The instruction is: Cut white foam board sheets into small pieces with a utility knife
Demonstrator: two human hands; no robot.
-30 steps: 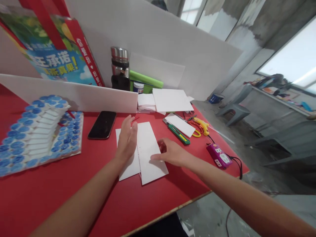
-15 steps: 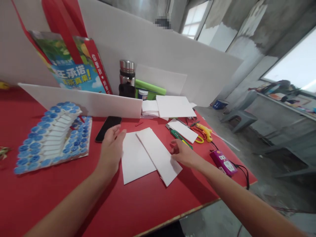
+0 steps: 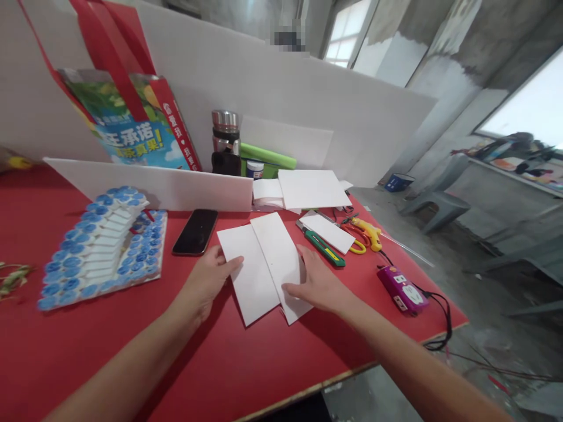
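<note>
Here at the near side of the red table [image 3: 197, 357], the left hand [image 3: 211, 275] pinches the left card [image 3: 253, 281], thumb on top. The right hand [image 3: 319, 281] grips the right card [image 3: 279, 258] by its outer edge, and that card overlaps the left one! Just beyond, the phone [image 3: 196, 232] lies left, the green cutter [image 3: 323, 246] right; farther back stands the flask [image 3: 226, 140].

Bare hands [image 3: 210, 278] and forearms [image 3: 132, 357], with dark clothing [image 3: 310, 409] at the lap.
</note>
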